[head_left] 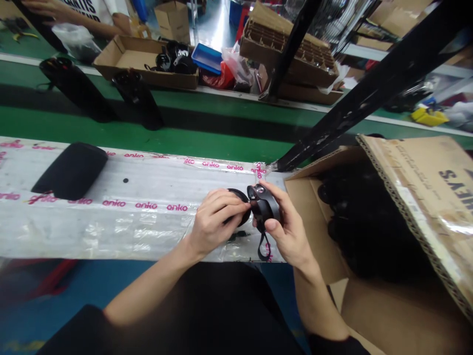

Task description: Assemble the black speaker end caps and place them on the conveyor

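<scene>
The left hand (216,221) partly hides a round black part (245,217).

The person wears a black top (221,315), its cloth uniformly dark, with a rounded upper outline and few folds to be made out. Left of the top's middle, the left sleeve (79,330) is black as well and looks loose, its wide edge stopping near the elbow. Right of the top's middle, the right sleeve (334,345) shows as a black strip, cut off low in the view. Beyond the top, the left forearm (151,281) and right forearm (314,298) are bare and slender, leading to an ungloved left hand (216,217) and right hand (291,229).
</scene>
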Demonstrator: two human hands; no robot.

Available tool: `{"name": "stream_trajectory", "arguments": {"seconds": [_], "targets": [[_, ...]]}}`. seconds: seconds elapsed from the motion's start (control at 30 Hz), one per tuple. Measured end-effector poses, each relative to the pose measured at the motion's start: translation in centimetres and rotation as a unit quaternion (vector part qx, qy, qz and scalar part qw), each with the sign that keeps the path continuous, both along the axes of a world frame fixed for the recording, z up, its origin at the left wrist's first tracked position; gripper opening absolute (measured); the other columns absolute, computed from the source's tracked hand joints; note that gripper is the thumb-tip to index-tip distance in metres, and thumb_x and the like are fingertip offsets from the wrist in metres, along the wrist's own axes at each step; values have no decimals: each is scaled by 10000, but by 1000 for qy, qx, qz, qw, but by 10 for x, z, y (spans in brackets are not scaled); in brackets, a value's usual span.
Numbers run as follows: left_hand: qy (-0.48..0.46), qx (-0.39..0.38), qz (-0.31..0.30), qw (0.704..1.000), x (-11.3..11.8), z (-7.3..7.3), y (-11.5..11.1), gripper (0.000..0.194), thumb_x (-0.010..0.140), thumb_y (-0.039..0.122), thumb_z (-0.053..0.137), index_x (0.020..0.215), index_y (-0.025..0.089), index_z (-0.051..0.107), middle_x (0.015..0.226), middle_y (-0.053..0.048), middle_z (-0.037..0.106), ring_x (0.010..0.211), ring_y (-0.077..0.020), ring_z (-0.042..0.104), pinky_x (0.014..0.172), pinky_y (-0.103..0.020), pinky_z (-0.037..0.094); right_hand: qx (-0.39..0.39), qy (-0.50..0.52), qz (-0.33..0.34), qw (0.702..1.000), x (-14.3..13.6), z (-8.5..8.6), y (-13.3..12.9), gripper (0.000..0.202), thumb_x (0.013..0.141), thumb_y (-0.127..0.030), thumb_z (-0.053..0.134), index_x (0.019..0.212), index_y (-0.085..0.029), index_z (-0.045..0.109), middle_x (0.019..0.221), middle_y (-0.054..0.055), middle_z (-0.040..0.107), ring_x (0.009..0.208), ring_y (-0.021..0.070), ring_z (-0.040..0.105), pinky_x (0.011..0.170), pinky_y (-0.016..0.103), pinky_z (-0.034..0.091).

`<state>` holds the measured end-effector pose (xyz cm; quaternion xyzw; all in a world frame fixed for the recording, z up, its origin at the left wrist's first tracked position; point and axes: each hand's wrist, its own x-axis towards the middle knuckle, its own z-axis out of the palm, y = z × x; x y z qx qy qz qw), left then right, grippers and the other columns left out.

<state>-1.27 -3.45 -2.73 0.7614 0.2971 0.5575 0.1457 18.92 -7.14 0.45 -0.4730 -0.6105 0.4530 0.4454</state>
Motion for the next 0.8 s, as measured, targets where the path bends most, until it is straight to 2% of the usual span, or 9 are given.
{"name": "stream_trajectory", "arguments": {"seconds": [0.17,0.3,0.4,0.5,0.57,0.67,0.73,0.8], "targets": [[-21,-39,-1,999,-2,-3,-1,156,984,93,716,1081,213,690,1031,-53,792,1052,-211,769,986,-404,618,24,-25,25,999,-5,14,1,750,866,-595,862,1537,-384,603,1553,93,580,1238,334,699,972,477,681],[-15,-98,-11,995,-9,-8,-1,159,979,104,673,1090,216,652,1279,-122,705,1311,-264,673,1103,-452,580,2,-104,58,993,-8,31,-1,866,859,-394,903,1616,-406,482,1588,98,522,1220,298,717,961,450,695],[-78,-175,-102,976,-20,-14,0,238,1000,167,642,1228,232,628,1445,-145,638,1430,-286,609,1189,-484,520,31,-201,21,979,-20,35,-1,841,818,-470,932,1551,-358,537,1462,113,597,1172,309,720,867,444,701],[-232,-282,-192,911,-28,-19,3,314,1082,345,541,1380,259,589,1540,-121,619,1509,-280,557,1273,-478,437,87,-289,-58,952,-39,25,4,874,703,-661,956,1415,-291,608,1279,125,652,1048,332,723,806,501,680],[-259,-327,-214,883,-30,-20,5,408,1099,448,500,1445,250,587,1568,-111,612,1524,-282,540,1301,-459,400,113,-322,-92,936,-49,16,8,865,675,-700,950,1355,-278,621,1231,125,644,1032,342,705,821,531,660],[-178,-347,-201,899,-29,-19,5,470,1091,485,533,1476,228,611,1553,-113,632,1462,-296,581,1251,-438,441,126,-297,-87,943,-50,6,10,852,705,-646,950,1382,-271,594,1260,129,612,1124,350,652,948,567,615],[-145,-349,-174,909,-25,-19,4,468,1106,491,493,1465,224,632,1500,-111,671,1383,-297,631,1178,-427,490,117,-217,-61,967,-43,-2,7,816,801,-613,882,1465,-281,542,1308,123,587,1167,328,611,1022,563,576],[-144,-348,-153,914,-22,-20,3,505,1118,524,432,1464,219,639,1473,-113,688,1325,-295,659,1135,-421,510,88,-107,-64,988,-36,-15,4,680,931,-571,746,1513,-311,507,1309,99,578,1120,284,597,1025,527,562]]}}
